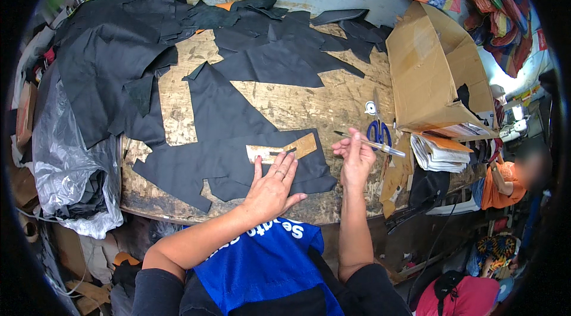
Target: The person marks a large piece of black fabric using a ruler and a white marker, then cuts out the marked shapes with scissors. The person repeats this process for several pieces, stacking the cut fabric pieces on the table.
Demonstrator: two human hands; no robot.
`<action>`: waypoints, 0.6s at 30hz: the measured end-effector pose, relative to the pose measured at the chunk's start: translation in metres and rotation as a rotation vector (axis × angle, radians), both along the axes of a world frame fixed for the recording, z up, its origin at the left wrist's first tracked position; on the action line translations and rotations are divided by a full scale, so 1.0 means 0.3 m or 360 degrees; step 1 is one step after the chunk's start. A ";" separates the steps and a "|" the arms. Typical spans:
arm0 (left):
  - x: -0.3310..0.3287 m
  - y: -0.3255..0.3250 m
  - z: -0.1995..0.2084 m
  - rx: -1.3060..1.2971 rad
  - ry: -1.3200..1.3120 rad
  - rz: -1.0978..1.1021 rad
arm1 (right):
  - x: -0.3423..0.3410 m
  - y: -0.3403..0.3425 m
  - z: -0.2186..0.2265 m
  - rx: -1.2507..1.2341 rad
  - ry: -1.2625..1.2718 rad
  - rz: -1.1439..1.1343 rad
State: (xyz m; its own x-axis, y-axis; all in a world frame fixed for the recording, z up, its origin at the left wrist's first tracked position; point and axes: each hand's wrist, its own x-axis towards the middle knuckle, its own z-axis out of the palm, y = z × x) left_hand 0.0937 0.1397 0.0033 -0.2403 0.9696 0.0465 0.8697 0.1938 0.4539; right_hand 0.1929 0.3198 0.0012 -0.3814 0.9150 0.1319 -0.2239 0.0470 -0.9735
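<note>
My left hand (272, 188) lies flat with fingers spread, pressing on a narrow tan and white card template (306, 146) with a slot cut in it. Under the template is a piece of black leather (238, 158), spread near the front of the wooden table (351, 90). To the right, my right hand (355, 158) is raised a little and closed around a clear-barrelled pen (388, 149), its dark end pointing left. Scissors (379, 130) with blue handles lie on the table just beyond that hand.
More black leather (113, 66) is heaped at the left and back. A clear plastic bag (71, 161) hangs at the left edge. An open cardboard box (422, 66) and a stack of folded papers (439, 154) stand at the right. Other people (501, 185) sit beyond.
</note>
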 end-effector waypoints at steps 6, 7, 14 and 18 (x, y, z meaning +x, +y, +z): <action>0.000 0.012 -0.008 -0.0007 -0.0027 0.0026 | -0.056 -0.042 -0.035 -0.0112 0.0004 0.0155; 0.001 0.013 -0.011 -0.0008 0.0015 0.0023 | -0.064 -0.047 -0.041 -0.0136 -0.0038 0.0169; -0.001 0.013 -0.019 0.0044 0.0039 0.0013 | -0.076 -0.065 -0.076 0.0169 -0.0291 0.0164; -0.003 0.015 -0.011 0.0049 0.0063 0.0009 | -0.078 -0.072 -0.079 0.0291 -0.0360 0.0108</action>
State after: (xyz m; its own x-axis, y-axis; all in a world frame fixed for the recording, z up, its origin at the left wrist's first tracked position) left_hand 0.0927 0.1442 -0.0001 -0.2428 0.9662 0.0863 0.8863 0.1848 0.4247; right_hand 0.1695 0.2981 -0.0226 -0.4792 0.8553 0.1969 -0.0109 0.2185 -0.9758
